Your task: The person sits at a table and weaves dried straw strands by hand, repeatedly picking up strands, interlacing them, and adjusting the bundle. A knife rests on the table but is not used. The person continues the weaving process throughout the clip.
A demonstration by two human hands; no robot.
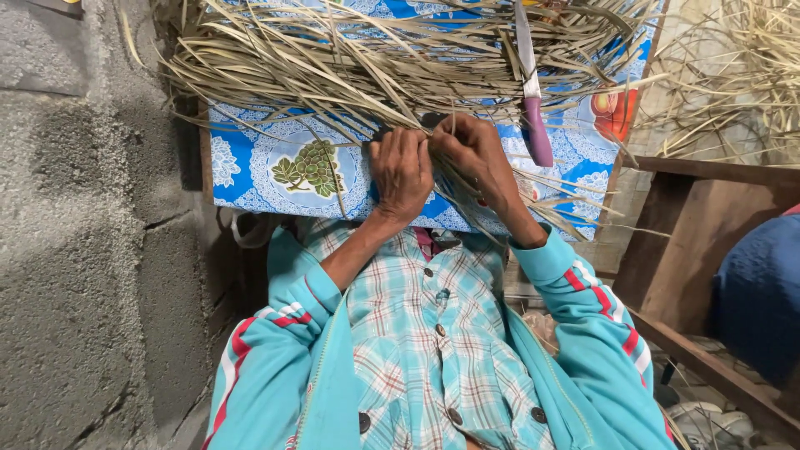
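My left hand [402,171] and my right hand [475,154] meet at the near edge of a small table covered with a blue patterned cloth [250,171]. Both hands pinch thin dried leaf strips [333,71] that spread in a pile across the cloth. The fingers of the two hands touch each other around a few strips. A knife with a purple handle [533,100] lies on the pile just right of my right hand, blade pointing away.
A rough grey concrete wall [75,233] stands at the left. Wooden furniture [692,217] is at the right, with more dried strips [733,75] behind it and a dark blue object [758,292] nearby.
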